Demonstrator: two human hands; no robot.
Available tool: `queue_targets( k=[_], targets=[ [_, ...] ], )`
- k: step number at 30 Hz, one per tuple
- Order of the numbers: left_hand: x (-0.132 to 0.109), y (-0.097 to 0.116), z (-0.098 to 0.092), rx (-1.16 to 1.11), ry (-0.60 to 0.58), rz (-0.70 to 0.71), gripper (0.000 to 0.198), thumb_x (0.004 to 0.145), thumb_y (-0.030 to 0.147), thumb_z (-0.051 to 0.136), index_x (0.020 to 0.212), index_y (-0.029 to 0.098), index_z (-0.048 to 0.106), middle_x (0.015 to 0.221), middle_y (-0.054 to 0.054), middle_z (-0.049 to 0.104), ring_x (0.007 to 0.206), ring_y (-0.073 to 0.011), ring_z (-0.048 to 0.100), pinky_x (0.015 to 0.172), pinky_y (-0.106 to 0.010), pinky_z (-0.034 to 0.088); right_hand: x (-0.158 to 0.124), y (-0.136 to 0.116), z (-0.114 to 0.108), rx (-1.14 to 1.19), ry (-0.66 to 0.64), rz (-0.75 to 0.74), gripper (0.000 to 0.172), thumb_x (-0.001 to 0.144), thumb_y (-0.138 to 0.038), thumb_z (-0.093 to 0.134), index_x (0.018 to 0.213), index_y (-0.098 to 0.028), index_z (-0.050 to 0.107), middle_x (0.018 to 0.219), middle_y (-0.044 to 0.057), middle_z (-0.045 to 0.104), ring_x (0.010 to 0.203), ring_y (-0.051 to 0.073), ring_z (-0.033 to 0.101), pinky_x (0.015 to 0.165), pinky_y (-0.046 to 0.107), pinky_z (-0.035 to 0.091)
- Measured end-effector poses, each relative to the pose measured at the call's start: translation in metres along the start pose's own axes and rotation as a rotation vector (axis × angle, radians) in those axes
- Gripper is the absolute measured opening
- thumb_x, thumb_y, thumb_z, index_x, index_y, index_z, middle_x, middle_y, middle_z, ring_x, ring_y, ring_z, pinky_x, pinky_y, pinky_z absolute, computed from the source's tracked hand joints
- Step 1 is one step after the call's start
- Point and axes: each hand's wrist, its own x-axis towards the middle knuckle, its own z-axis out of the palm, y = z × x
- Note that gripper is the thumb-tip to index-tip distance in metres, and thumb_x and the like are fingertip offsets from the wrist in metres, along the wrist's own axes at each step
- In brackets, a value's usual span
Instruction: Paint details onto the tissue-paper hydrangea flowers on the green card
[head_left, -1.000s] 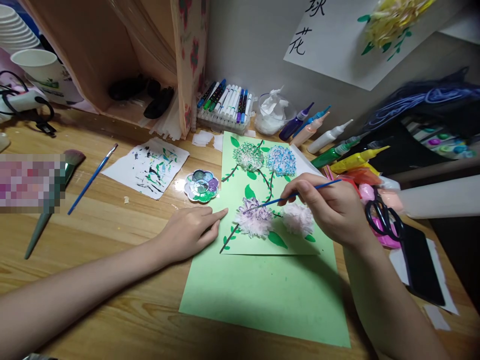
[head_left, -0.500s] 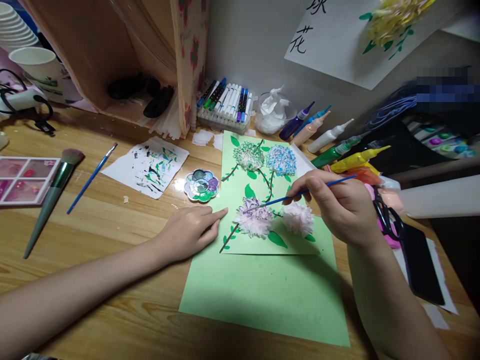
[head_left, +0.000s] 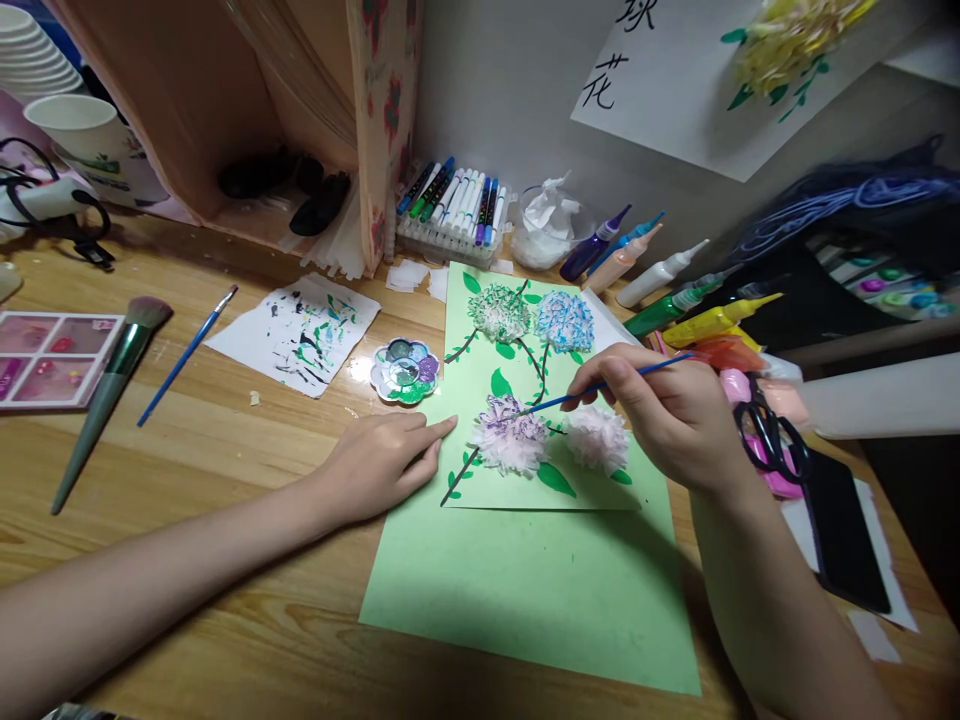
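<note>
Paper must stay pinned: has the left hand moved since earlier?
No. The left hand still rests at the green paper sheet's left edge, below the flower-shaped paint palette.

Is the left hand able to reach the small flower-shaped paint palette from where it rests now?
Probably yes. The palette lies just beyond the left hand, with only bare tabletop between them, and that hand holds nothing.

Bare left arm (head_left: pixel 187 570) stretches in from near left, forearm low, wrist straight; left hand (head_left: pixel 379 462) flat, palm down, fingers together and extended, index tip pointing right. Bare right arm (head_left: pixel 765 600) angles up from near right, wrist bent left; right hand (head_left: pixel 667 415) knuckles up, thumb and first fingers pinched in a pen grip.
</note>
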Motion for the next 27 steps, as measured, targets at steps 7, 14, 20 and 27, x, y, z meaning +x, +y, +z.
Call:
queue_targets(
  k=[7,14,20,27],
  targets=[
    [0.0001,0.0009,-0.0009,0.007,-0.004,-0.003,0.038,0.092,0.022,0.039,0.123,0.018,0.061,0.076,-0.003,0.066,0.068,-0.0152,0.059,0.06,-0.026,0.042,0.0002,-0.0006,0.0032,0.053,-0.018,0.008,0.036,0.097,-0.036,0.039,0.079,-0.02,0.066,0.074,0.003,0.067,0.067,0.013,0.061,0.061,0.027,0.047],
    [-0.0005,0.0003,0.0001,0.005,0.002,0.001,0.038,0.092,0.023,0.039,0.123,0.018,0.061,0.077,-0.003,0.066,0.068,-0.0154,0.059,0.06,-0.027,0.041,-0.0009,0.0016,-0.0014,0.075,0.066,0.03,0.035,0.096,-0.036,0.041,0.077,-0.024,0.068,0.071,0.002,0.065,0.064,0.014,0.058,0.059,0.029,0.045],
    [-0.0006,0.0012,-0.0003,0.008,0.003,-0.004,0.038,0.092,0.023,0.04,0.123,0.019,0.061,0.079,-0.003,0.068,0.069,-0.0157,0.06,0.059,-0.028,0.041,0.0004,0.0006,0.0049,0.06,-0.045,0.013,0.034,0.096,-0.036,0.041,0.078,-0.02,0.066,0.072,0.001,0.066,0.066,0.011,0.06,0.061,0.025,0.045],
    [-0.0001,0.0001,0.0012,0.011,0.018,0.003,0.037,0.092,0.023,0.04,0.121,0.019,0.062,0.079,-0.004,0.068,0.068,-0.0161,0.06,0.059,-0.027,0.041,-0.0009,0.0017,0.0042,0.15,0.079,-0.013,0.031,0.097,-0.031,0.04,0.083,-0.023,0.067,0.077,0.002,0.066,0.071,0.013,0.06,0.063,0.026,0.047]
  ],
)
